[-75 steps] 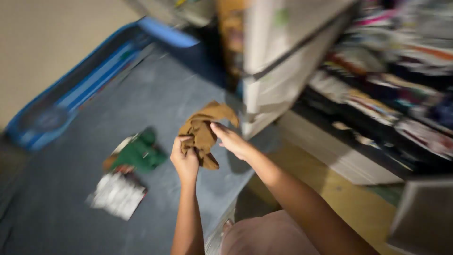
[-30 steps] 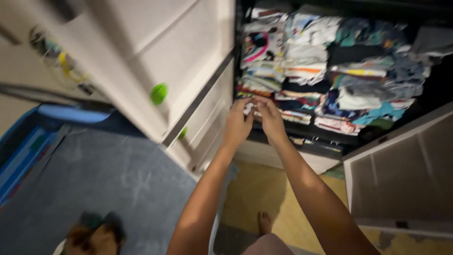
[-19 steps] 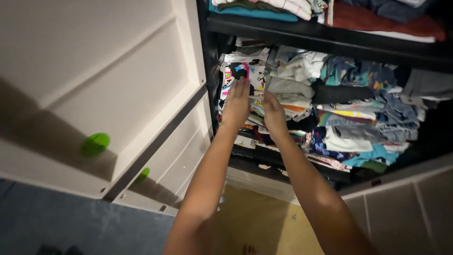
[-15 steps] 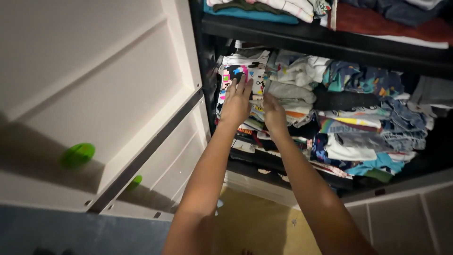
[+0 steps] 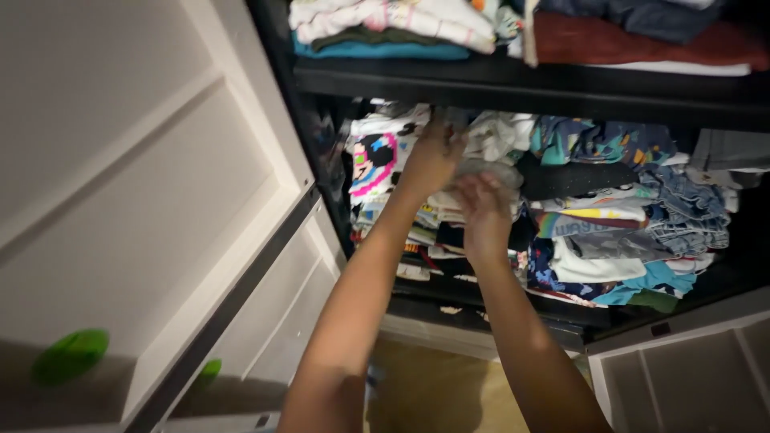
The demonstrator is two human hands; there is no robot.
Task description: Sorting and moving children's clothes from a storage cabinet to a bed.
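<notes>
Both my arms reach into an open cabinet. My left hand lies on top of the left stack of folded clothes, up near the underside of the black shelf. My right hand sits lower, fingers curled into a grey-white folded garment in the middle of the stacks. Whether either hand really grips cloth is blurred. Further stacks of folded clothes in blue, black and white fill the shelf to the right.
The white cabinet door stands open on the left, with a green round knob low on it. More folded clothes lie on the upper shelf. A second white door is at the lower right. Yellow floor shows below.
I put the brown garment down on the blue mat and turned to the cabinet. Both hands went into the stacks; the left climbed to the top of the pile while the right stayed lower.
</notes>
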